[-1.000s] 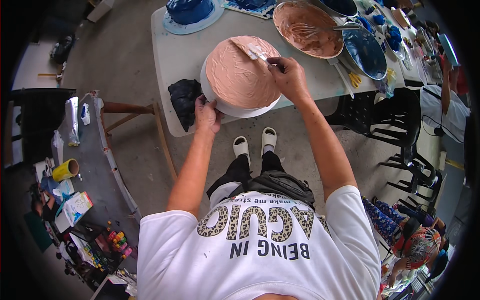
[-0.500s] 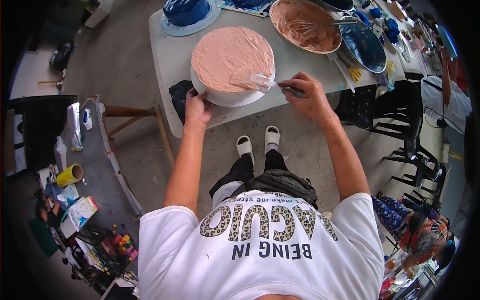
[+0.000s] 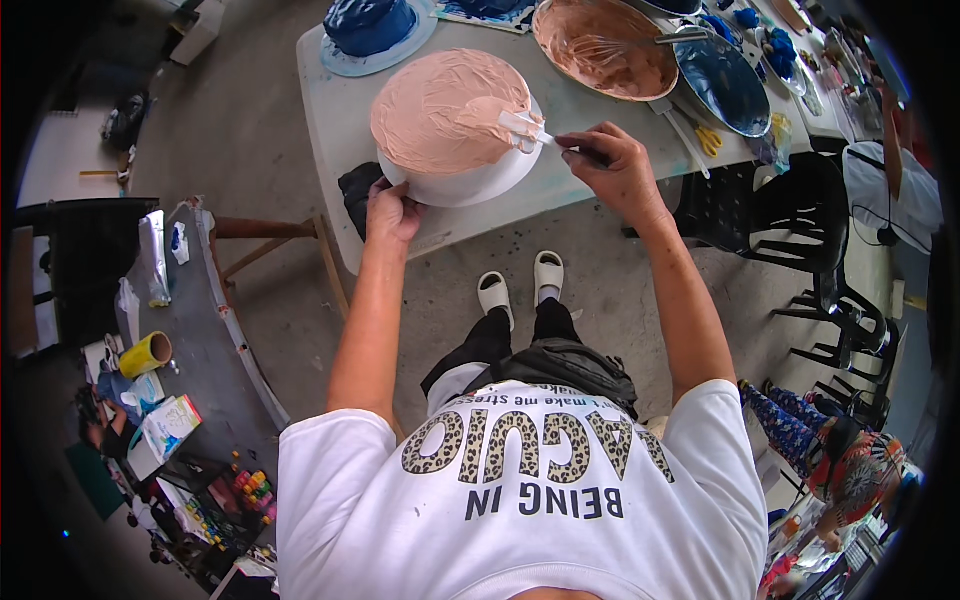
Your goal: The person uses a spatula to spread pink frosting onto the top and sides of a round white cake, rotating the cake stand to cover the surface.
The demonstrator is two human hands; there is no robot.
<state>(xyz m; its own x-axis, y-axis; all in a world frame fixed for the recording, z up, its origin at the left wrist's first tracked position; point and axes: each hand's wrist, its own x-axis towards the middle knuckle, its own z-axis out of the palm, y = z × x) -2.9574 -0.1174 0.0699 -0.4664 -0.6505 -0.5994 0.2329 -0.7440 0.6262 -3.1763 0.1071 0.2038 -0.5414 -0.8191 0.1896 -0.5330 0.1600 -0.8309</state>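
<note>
A round cake [image 3: 425, 115] stands on the table, its top spread with uneven peach icing. Under it, a white round board [image 3: 525, 180] shows on the right and near sides. At the board's near left rim, my left hand [image 3: 393, 212] is closed, thumb along the edge; the other fingers are partly hidden. My right hand [image 3: 620, 172] grips the dark handle of an icing spatula [image 3: 520, 127]. Its pale, icing-smeared blade lies at the right edge of the cake top, where the icing is heaped in a thicker ridge.
A bowl of peach icing [image 3: 570, 55] with a whisk [image 3: 625, 45] is at the back right, beside a blue-smeared bowl [image 3: 725, 85]. Yellow scissors [image 3: 709, 138] lie nearby. A blue cake [image 3: 370, 25] stands at the back left. Black chairs [image 3: 795, 220] are at right.
The spatula blade has moved slightly back along the cake's right edge, and a thicker patch of icing shows beside it. My left hand stays at the board's rim.
</note>
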